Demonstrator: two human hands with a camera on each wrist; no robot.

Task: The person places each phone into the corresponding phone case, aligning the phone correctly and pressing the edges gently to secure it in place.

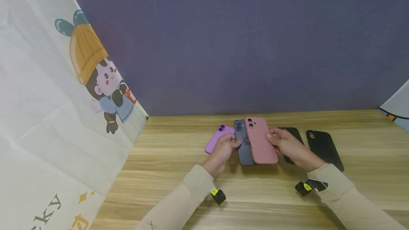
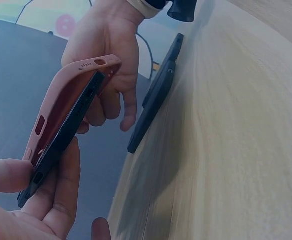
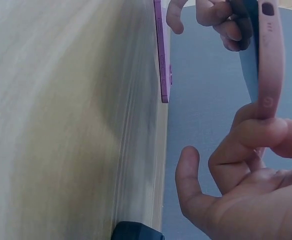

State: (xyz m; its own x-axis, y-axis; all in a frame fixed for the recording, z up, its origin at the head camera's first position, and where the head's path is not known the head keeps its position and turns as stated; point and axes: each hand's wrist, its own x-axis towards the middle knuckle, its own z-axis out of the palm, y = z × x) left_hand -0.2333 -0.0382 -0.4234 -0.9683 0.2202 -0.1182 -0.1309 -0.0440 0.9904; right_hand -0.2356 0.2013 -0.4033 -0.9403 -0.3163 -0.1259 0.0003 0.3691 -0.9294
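Note:
My left hand pinches the left edge of a dark blue phone, its thumb on the back and fingers beneath. A pink phone case overlaps the phone's right part, and my right hand grips its right edge between thumb and fingers. Both are held up above the table, camera ends pointing away from me. In the left wrist view the phone lies at a slant partly inside the hollow of the case, with a gap along the left side. The right wrist view shows the case edge-on.
A purple phone lies on the wooden table left of my hands. Two black phone cases lie at the right, one partly behind my right hand. A dark blue-grey panel rises behind the table; a printed white sheet stands left.

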